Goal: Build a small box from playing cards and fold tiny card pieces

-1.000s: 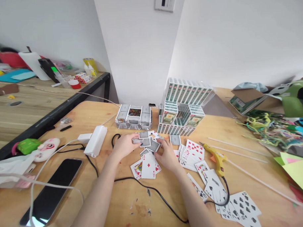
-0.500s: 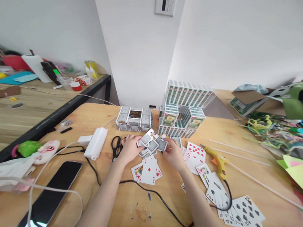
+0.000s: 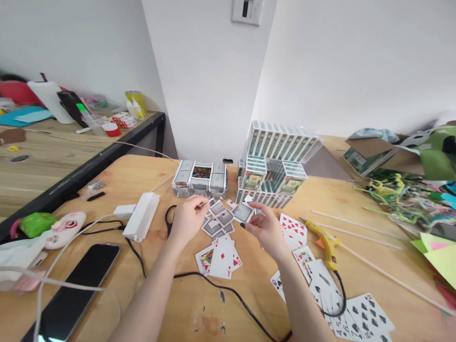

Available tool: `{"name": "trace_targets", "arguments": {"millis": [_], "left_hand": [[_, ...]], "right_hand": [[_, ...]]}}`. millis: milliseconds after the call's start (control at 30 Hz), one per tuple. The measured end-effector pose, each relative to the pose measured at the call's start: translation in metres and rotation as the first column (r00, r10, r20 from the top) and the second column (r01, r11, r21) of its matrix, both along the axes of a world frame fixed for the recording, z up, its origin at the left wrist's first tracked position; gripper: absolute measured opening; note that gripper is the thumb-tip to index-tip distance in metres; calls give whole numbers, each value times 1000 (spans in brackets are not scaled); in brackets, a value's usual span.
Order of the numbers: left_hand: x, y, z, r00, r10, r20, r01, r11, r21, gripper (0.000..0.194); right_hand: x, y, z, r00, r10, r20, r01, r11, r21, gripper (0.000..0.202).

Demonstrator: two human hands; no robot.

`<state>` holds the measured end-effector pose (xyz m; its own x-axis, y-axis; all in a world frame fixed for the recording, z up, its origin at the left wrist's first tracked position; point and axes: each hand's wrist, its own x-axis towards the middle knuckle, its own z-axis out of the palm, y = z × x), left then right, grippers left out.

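Observation:
My left hand [image 3: 188,216] is closed in a pinch on a playing card [image 3: 207,202], which shows nearly edge-on above the pile. Spread fingers, with nothing seen between them, mark my right hand [image 3: 265,228] as open, just right of a grey-backed card [image 3: 243,212]. Below and between the hands lie several overlapping face-down cards [image 3: 222,218] and a few small white card pieces. Closer to me is a face-up ace of diamonds [image 3: 221,261] on other cards. Black scissors [image 3: 169,220] are partly hidden behind my left hand.
Behind the cards stand a card-covered box [image 3: 200,179] and a stack of card packs [image 3: 270,164]. A yellow glue gun [image 3: 330,249] lies at right beside fanned cards [image 3: 363,313]. Its black cable [image 3: 240,295] crosses the front. A phone [image 3: 70,296] and white power adapter [image 3: 142,217] are left.
My left hand has lifted slightly off the pile with a card in its pinch. My right hand has drawn up and right, its fingers opening away from the grey-backed card.

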<state>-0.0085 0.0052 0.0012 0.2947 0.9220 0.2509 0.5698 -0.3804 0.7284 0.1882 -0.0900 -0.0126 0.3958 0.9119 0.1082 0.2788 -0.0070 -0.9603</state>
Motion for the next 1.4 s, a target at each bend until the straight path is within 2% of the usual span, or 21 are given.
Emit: {"name": "trace_targets", "arguments": {"millis": [67, 133, 300, 367, 500, 567, 700, 800, 900, 967, 1133, 1300, 1400], "left_hand": [[2, -3, 3, 998, -29, 48, 34, 994, -102, 24], [4, -6, 3, 992, -78, 102, 97, 977, -189, 25], [12, -13, 0, 965, -231, 122, 255, 935, -247, 26], [16, -17, 0, 949, -281, 144, 311, 914, -261, 24], [22, -20, 0, 922, -309, 235, 372, 875, -310, 22], [23, -20, -1, 923, -291, 252, 365, 870, -332, 22], [19, -11, -7, 945, -189, 268, 281, 886, -368, 26], [16, -5, -11, 932, -86, 352, 245, 865, -438, 28], [19, -7, -14, 901, -31, 433, 274, 813, -513, 26], [25, -12, -15, 903, -57, 426, 298, 797, -525, 24], [32, -20, -17, 918, -181, 353, 336, 827, -451, 27], [24, -13, -9, 930, -111, 352, 271, 852, -449, 27], [23, -13, -5, 933, -116, 341, 269, 854, -446, 27]], "right_hand": [[-4, -1, 5, 989, 95, -112, -96, 995, -7, 46], [-8, -1, 5, 978, 133, -159, -134, 991, 6, 48], [-14, 4, -11, 978, 185, -92, -190, 981, -48, 62], [-14, 5, -17, 982, 187, -22, -188, 978, -89, 55], [-12, 6, -21, 982, 136, 134, -117, 983, -140, 24], [-9, 6, -19, 981, 93, 172, -69, 988, -141, 19], [6, 5, -15, 981, 5, 192, 4, 999, -47, 20], [16, 5, -14, 1000, -19, -14, 18, 996, -84, 29], [14, 5, -15, 977, 38, -208, -69, 987, -147, 37], [6, 6, -16, 973, 101, -209, -135, 979, -156, 36], [-2, 8, -22, 975, 173, -142, -194, 970, -145, 28], [16, 6, -23, 977, 154, -149, -180, 967, -179, 23], [18, 4, -20, 964, 216, -154, -244, 951, -190, 19]]}}
